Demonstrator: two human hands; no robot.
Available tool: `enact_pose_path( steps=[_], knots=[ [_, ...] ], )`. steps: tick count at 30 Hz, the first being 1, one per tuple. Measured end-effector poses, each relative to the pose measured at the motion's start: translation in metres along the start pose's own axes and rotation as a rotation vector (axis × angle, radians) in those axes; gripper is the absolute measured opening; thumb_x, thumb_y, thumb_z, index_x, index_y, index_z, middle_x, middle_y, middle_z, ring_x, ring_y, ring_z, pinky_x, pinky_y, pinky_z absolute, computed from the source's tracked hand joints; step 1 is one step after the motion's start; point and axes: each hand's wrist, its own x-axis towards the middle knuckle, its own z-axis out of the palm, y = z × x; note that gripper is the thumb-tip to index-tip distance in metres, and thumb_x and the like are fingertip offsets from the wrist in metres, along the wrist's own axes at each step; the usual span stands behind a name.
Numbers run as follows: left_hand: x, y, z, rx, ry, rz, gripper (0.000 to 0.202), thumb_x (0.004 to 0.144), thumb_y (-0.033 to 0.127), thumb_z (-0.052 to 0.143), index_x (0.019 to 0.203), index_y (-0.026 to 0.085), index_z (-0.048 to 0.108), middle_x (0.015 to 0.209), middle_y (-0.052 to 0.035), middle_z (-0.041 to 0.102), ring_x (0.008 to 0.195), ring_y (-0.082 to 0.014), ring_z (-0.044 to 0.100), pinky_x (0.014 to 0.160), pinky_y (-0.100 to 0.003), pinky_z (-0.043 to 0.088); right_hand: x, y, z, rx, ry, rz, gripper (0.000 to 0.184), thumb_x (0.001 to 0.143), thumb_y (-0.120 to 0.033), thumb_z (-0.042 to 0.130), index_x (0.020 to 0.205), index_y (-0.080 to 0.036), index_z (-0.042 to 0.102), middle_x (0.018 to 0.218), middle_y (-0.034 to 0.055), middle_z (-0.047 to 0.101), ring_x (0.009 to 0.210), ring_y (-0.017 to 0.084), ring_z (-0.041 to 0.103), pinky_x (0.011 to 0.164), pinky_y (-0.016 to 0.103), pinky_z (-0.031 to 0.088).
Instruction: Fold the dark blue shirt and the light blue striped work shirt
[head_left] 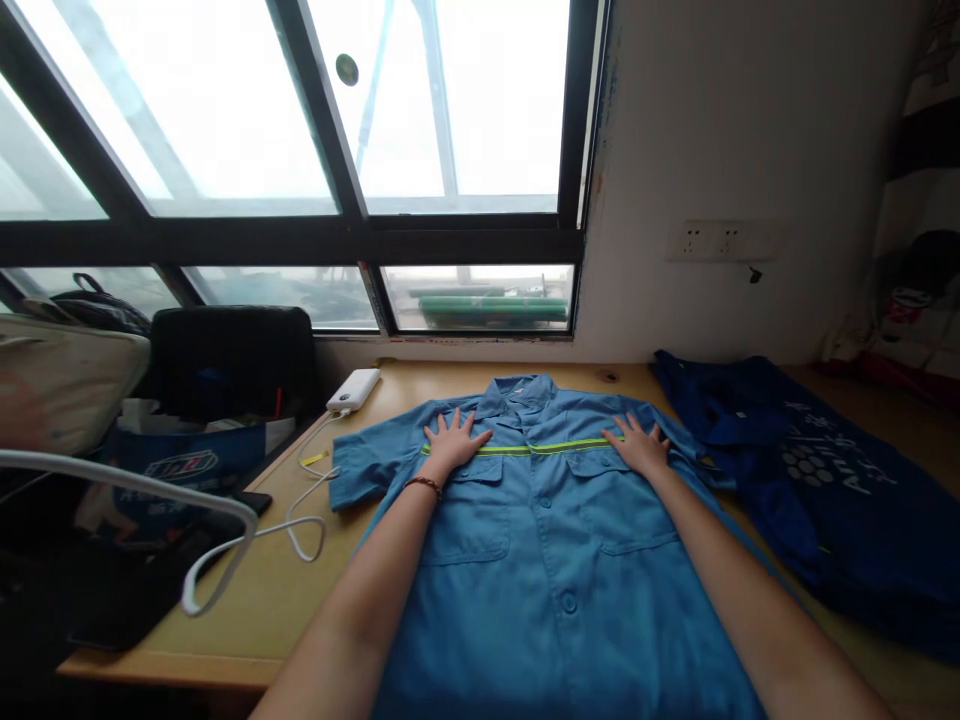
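Note:
A blue short-sleeved work shirt [555, 540] lies front up on the wooden table [247, 615], its collar pointing toward the wall. It is buttoned down the middle, and a yellow-green reflective stripe crosses the chest. My left hand [452, 445] rests flat on the chest over the stripe, fingers spread, above a flapped pocket. On the other side of the chest, my right hand [641, 445] lies flat with its fingers apart, near the shoulder. The sleeve on the left is spread out; the one on the right is partly hidden by my right hand and arm.
A dark blue garment with white print [840, 470] lies to the right. A white power bank [354, 390] with a white cable [311, 520] sits at the table's left edge. Beyond that edge are a black chair [232, 350] and bags. Window and wall stand behind.

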Motion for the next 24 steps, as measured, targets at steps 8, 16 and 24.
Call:
enact_pose_path(
  steps=[8,16,24],
  knots=[
    [0.044,0.013,0.000,-0.019,0.008,0.082,0.074,0.070,0.070,0.027,0.133,0.029,0.027,0.143,-0.0065,0.016,0.126,-0.0403,0.009,0.094,-0.061,0.008,0.005,0.016,-0.002,-0.054,0.360,0.144,0.039,0.084,-0.028,0.033,0.113,-0.011,0.053,0.122,0.0170,0.042,0.113,0.032,0.031,0.090,0.047,0.023],
    [0.034,0.005,0.003,-0.017,0.080,0.067,0.066,0.074,0.066,0.025,0.130,0.032,0.032,0.141,-0.0038,0.022,0.126,-0.0348,0.015,0.097,-0.055,0.012,0.013,0.050,-0.042,-0.099,0.373,0.519,0.034,0.079,-0.017,0.037,0.105,-0.009,0.058,0.113,0.0221,0.048,0.107,0.036,0.038,0.080,0.049,0.031],
    [0.027,0.000,0.005,-0.023,0.149,0.082,0.058,0.077,0.059,0.030,0.125,0.027,0.041,0.138,-0.0057,0.030,0.124,-0.0334,0.021,0.096,-0.053,0.017,0.013,0.050,-0.095,0.041,0.138,0.390,0.030,0.074,-0.018,0.049,0.100,-0.013,0.063,0.100,0.0184,0.059,0.092,0.030,0.056,0.071,0.039,0.043]
  ],
)
